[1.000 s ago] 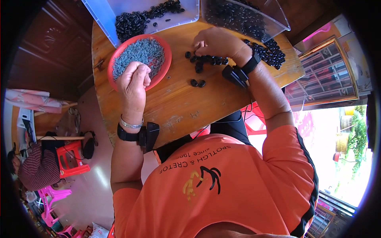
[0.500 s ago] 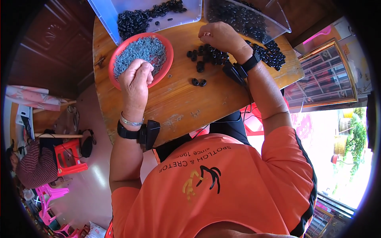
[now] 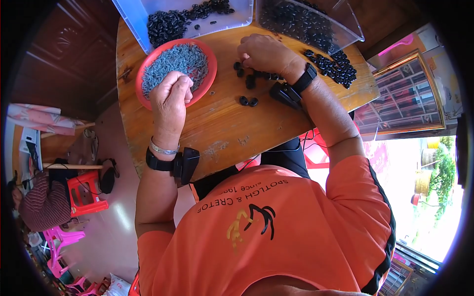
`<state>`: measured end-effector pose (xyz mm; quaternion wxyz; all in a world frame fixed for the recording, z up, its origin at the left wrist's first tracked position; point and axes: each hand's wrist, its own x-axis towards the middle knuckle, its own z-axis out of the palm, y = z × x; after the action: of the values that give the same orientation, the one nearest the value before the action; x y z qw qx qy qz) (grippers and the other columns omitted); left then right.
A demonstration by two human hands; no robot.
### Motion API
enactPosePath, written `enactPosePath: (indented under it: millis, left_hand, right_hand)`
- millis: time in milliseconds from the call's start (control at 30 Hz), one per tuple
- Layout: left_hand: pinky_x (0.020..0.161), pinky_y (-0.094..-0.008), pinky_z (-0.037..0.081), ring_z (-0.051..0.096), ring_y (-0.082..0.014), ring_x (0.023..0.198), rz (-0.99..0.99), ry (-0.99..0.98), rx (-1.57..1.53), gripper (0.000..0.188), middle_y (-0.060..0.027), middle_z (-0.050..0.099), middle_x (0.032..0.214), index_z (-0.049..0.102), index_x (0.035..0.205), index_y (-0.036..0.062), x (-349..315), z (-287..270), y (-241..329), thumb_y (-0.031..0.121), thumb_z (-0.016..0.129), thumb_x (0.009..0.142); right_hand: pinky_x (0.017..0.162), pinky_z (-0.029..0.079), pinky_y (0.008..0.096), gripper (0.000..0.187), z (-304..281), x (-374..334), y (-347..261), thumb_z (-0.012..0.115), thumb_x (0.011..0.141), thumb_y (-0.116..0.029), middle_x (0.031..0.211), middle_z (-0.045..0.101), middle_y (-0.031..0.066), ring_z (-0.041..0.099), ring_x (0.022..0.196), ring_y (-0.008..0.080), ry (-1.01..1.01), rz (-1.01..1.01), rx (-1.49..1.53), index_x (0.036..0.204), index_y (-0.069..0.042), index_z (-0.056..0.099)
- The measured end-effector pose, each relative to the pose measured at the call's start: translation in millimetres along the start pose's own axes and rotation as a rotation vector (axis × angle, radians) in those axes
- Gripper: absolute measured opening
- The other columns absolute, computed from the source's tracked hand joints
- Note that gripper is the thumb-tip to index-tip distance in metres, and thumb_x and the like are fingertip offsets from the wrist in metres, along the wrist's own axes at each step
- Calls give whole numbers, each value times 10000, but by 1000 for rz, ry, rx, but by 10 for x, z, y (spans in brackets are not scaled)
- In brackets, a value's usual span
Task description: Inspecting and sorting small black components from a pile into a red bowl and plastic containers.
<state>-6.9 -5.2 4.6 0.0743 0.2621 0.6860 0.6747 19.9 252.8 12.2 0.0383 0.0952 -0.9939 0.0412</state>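
Note:
My left hand (image 3: pixel 169 98) is closed in a fist over the near edge of a round red bowl (image 3: pixel 212 64). Whatever it holds is hidden by the fingers. Small grey screws (image 3: pixel 170 61) fill the bowl. Further right, my right hand (image 3: pixel 266 52) is held low over a cluster of small round black parts (image 3: pixel 250 81), its fingers curled down; what is in them cannot be made out, and it covers most of the cluster. Two more black parts (image 3: pixel 248 101) lie side by side nearer to me.
A clear plastic bin (image 3: pixel 237 17) with black parts stands behind the bowl. Beside it, another clear bin (image 3: pixel 345 34) is tipped, its black pieces (image 3: pixel 333 66) spread on the wooden table (image 3: pixel 222 128). A person (image 3: pixel 47 204) sits at far left near a red stool (image 3: pixel 86 195).
My right hand has come slightly left and toward me, down over the cluster of black parts, covering more of it. My left hand has stayed closed at the bowl.

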Motion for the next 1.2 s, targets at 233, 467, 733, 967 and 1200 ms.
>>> enactPosePath:
  millis: [233, 467, 733, 967, 1200]
  left_hand:
    - [492, -205, 362, 450, -55, 538, 29, -13, 31, 173, -3, 506, 590, 575, 767, -18, 7, 1, 2, 102, 512, 874]
    - [479, -198, 370, 504, -90, 524, -270, -110, -240, 325, -27, 550, 608, 586, 850, 19, 8, -22, -1, 300, 438, 921]
    - [478, -198, 353, 490, -95, 517, -268, -133, -472, 208, -24, 544, 613, 552, 851, 48, 71, -103, -69, 223, 456, 907]
    - [510, -225, 372, 499, -116, 558, -137, 149, -273, 134, -39, 536, 644, 543, 875, 42, 133, -255, -50, 171, 508, 887]
    - [465, -200, 360, 460, -80, 501, -99, 163, -233, 152, -18, 517, 577, 533, 732, 57, 165, -209, -88, 136, 487, 854]
  right_hand:
    - [704, 466, 265, 141, -100, 76, -165, 613, 830, -159, 824, 652, 50, 606, 775, 132, -84, 118, 685, 916, -56, 658]
    - [756, 459, 235, 108, -32, 271, -658, 624, 864, -99, 853, 624, 20, 572, 797, 90, 38, -287, 1160, 936, -20, 638]
    - [770, 478, 264, 105, 27, 314, -772, 617, 865, -85, 881, 622, 37, 590, 828, 121, 293, -436, 1042, 940, -23, 656]
    - [734, 494, 356, 187, -32, 416, -743, 664, 754, -190, 838, 644, 121, 620, 827, 278, 63, -177, 300, 909, -86, 682]
    - [751, 488, 386, 174, 204, 507, -804, 645, 732, -186, 844, 648, 121, 604, 844, 316, 156, -250, 131, 870, -85, 678]
